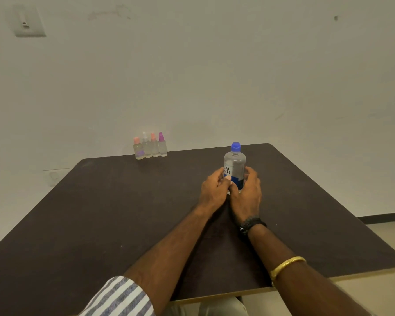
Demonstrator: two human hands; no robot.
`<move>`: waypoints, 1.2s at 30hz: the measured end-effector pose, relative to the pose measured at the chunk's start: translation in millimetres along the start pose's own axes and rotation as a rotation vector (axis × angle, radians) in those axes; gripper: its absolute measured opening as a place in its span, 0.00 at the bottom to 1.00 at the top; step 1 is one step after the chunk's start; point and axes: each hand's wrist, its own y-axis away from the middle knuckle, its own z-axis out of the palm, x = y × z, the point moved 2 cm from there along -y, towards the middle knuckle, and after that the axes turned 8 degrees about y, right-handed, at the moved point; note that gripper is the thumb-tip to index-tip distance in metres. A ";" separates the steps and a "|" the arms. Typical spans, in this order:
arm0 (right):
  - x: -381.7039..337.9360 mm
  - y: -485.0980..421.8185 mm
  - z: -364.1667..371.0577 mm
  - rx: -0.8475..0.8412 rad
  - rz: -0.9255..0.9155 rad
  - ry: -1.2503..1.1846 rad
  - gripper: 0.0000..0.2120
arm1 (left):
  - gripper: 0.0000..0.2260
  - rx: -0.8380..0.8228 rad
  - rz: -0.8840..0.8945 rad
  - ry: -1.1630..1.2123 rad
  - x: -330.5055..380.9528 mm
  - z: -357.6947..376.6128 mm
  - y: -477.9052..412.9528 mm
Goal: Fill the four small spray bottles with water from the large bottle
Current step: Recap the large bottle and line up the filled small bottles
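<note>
My left hand [214, 187] and right hand [248, 195] wrap the lower half of the capped water bottle [235, 164], upright near the table's [123, 213] far edge. Four spray bottles [150, 147] stand in a row at that edge, well to the left.

A dark table [100, 213] stands before a pale wall [214, 65].

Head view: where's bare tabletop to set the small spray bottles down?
Widest bare patch: the dark brown table left of the left hand, from the row of four small clear spray bottles at the far edge to the near edge. A smaller patch lies right of the right hand. Crowded: both hands grip the large clear blue-capped water bottle.
</note>
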 end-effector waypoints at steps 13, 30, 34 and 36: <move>-11.0 -21.4 -5.6 0.011 -0.041 0.005 0.31 | 0.17 0.034 0.109 -0.016 10.9 2.4 -13.9; -10.3 -99.1 -2.0 -0.043 -0.085 -0.003 0.29 | 0.17 -0.040 0.160 -0.045 21.2 18.0 -88.5; -6.6 -124.9 11.1 -0.058 -0.089 -0.032 0.29 | 0.17 -0.044 0.138 -0.058 14.6 20.9 -118.3; -3.3 -138.7 20.0 -0.070 -0.091 -0.031 0.29 | 0.17 -0.046 0.132 -0.072 9.3 23.0 -134.6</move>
